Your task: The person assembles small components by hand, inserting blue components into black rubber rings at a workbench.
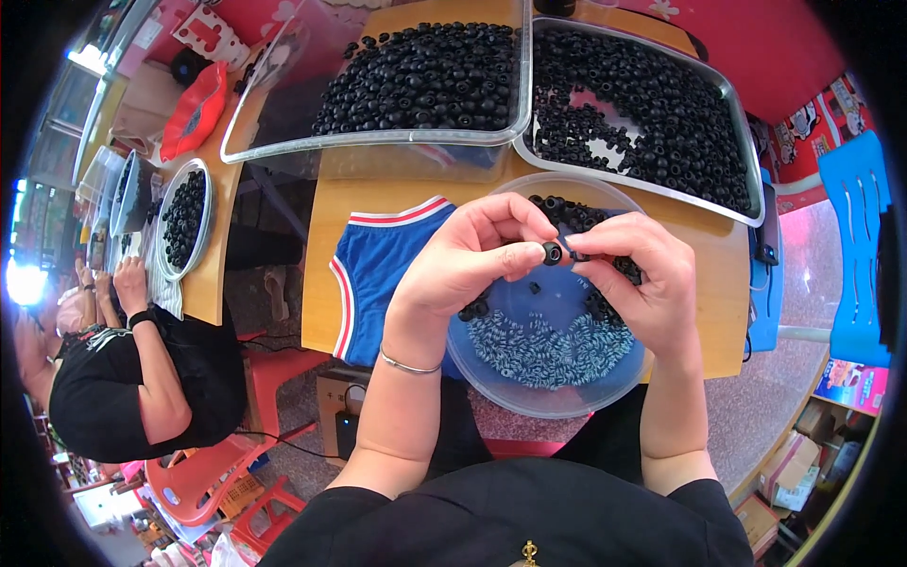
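Note:
My left hand (458, 255) pinches a small round black ring-like part (552, 252) between thumb and forefinger, its hollow end showing. Close beside it, the thumb and forefinger of my right hand (652, 279) are closed on a small dark piece (579, 256), mostly hidden by the fingertips. Both hands are above a round translucent plastic tray (484, 395). Inside lie many small pale striped pieces (548, 352) at the near side and black round parts (567, 210) along the far side. One loose dark piece (535, 287) sits near the middle.
Beyond my hands stand a clear plastic bin (378, 142) and a metal tray (652, 194), both holding many black parts. Blue briefs-shaped cloth (387, 269) lies left on the wooden table (319, 312). A co-worker (142, 387) sits left by a round tray (206, 227); a blue chair (855, 255) stands right.

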Available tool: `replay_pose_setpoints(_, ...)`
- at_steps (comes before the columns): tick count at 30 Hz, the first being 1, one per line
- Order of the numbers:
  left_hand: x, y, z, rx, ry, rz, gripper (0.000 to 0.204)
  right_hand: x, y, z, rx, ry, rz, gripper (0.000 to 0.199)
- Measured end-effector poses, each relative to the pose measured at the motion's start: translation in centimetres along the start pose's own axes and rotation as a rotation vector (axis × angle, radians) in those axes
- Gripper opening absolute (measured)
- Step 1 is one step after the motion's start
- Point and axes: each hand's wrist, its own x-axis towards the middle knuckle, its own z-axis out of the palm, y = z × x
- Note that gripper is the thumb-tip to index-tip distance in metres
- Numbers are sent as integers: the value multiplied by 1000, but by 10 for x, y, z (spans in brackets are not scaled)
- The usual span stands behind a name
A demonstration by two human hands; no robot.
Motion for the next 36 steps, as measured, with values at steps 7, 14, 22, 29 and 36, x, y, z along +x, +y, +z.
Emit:
replay_pose_setpoints(7,0,0,-2,-3,14,-22,22,-1,-2,2,-14,33,15,20)
replay_pose_setpoints(14,0,1,0,20,14,-20,21,-3,-3,3,-77,46,9,20)
replay_pose_setpoints(22,0,-1,1,63,30,-6,21,-2,-3,4,-152,41,-46,19)
replay_pose_setpoints(29,0,-1,3,120,46,7,17,-2,-5,5,-187,30,-44,19)
replay_pose_setpoints(36,0,-1,6,149,85,3,18,-4,-2,2,-127,-42,18,23)
